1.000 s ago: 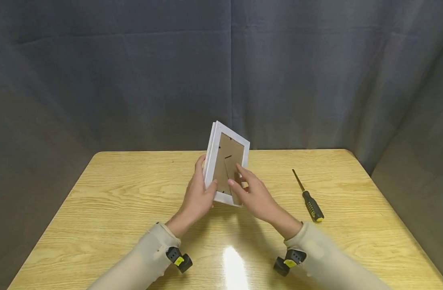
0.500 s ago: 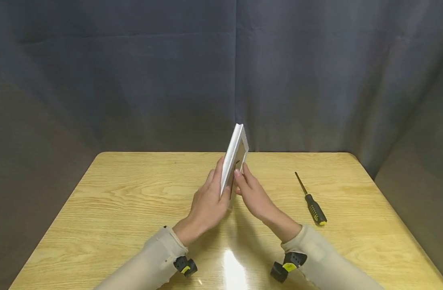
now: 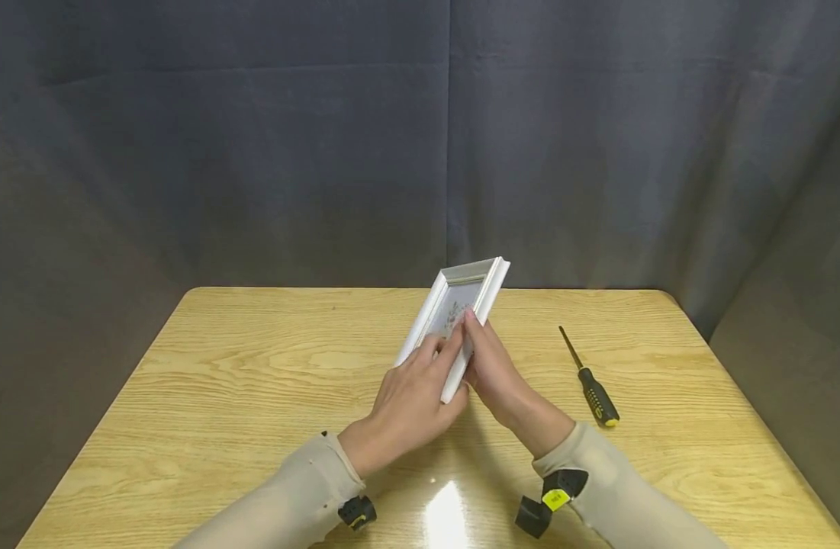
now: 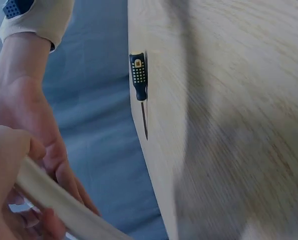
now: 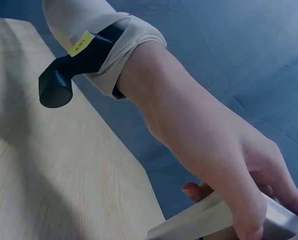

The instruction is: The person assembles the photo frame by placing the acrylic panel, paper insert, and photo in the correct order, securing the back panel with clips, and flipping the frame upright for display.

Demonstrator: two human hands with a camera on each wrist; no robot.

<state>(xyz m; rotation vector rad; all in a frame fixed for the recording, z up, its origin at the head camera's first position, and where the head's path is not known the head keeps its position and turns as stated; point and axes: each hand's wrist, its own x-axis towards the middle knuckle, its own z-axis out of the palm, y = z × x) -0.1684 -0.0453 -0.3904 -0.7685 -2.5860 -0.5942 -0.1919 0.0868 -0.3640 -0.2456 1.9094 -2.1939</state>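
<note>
A white picture frame point(image 3: 429, 313) is held up over the table, tilted, its front facing up. Behind its pane shows a pale print point(image 3: 454, 314) with a small plant motif, partly covered by fingers. My left hand point(image 3: 413, 398) grips the lower part, fingers across the front and thumb at the near corner. On the right side, my right hand point(image 3: 498, 374) holds the frame with its thumb on the front edge and its fingers behind. The right wrist view shows the left hand point(image 5: 203, 135) curled over the frame's edge point(image 5: 198, 220). The frame's back is hidden.
A screwdriver point(image 3: 594, 389) with a black and yellow handle lies on the wooden table point(image 3: 220, 396) to the right, shaft pointing away. Grey curtains point(image 3: 255, 152) hang behind the table and along both sides.
The frame has turned from its brown backboard, past edge-on, to its front side. The left hand has come over the front, and the right thumb now lies on the front edge.
</note>
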